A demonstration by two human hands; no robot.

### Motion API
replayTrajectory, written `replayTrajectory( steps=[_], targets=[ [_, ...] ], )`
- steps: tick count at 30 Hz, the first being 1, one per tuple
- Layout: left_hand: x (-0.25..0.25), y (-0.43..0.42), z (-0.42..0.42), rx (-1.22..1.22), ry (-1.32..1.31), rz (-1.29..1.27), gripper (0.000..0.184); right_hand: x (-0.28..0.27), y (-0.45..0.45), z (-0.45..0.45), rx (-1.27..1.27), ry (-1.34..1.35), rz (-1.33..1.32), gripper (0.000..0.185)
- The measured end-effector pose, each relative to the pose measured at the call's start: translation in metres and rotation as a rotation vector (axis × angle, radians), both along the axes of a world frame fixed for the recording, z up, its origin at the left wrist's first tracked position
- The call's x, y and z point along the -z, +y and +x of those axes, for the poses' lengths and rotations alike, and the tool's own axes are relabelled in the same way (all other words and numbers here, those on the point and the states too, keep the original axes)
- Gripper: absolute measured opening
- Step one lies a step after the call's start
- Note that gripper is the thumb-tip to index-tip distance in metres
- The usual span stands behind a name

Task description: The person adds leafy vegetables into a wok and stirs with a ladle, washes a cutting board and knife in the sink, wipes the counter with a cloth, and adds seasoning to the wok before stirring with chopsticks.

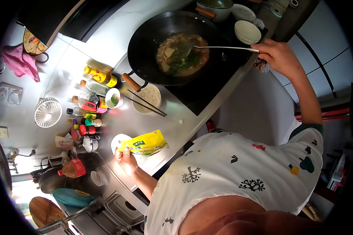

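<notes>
Pinching a yellow printed plastic pouch [145,143] by one end in the left hand [126,161], partly hiding a round white dish [121,139]; perhaps risking a spill by tilting it, being unable to tell whether sealed. Farther right, grasping a long silver metal utensil [231,47] by its handle in the right hand [278,55], dipping it into a black wooden-handled wok [143,51]; perhaps risking splashes by stirring roughly. Sweeping containers left to right: seeing chopped greens [114,100] in a small white bowl [120,100], pale contents [150,94] in a larger white bowl [159,102] beneath dark slender chopsticks [145,101], brown broth [184,71] with green pieces [180,62] in the wok.
</notes>
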State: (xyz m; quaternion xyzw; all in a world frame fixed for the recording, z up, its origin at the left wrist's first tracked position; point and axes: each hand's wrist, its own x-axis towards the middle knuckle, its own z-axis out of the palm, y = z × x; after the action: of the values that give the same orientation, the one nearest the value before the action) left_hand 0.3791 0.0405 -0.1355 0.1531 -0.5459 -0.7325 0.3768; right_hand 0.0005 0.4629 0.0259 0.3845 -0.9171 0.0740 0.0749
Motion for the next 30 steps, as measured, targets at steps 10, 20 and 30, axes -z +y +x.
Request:
replayTrajectory(
  steps=[10, 20, 30],
  targets=[
    [0.0, 0.0, -0.008, -0.016, -0.035, 0.02, 0.012, 0.052, -0.054, -0.02, 0.009, -0.026, -0.163, 0.031],
    [0.004, 0.001, 0.004, -0.029, -0.044, 0.037, 0.012, 0.07, -0.061, -0.016, -0.005, -0.045, -0.021, 0.03],
    [-0.002, -0.002, -0.009, 0.012, -0.053, 0.028, 0.011, 0.042, -0.034, -0.002, 0.058, -0.107, -0.038, 0.031]
  ],
)
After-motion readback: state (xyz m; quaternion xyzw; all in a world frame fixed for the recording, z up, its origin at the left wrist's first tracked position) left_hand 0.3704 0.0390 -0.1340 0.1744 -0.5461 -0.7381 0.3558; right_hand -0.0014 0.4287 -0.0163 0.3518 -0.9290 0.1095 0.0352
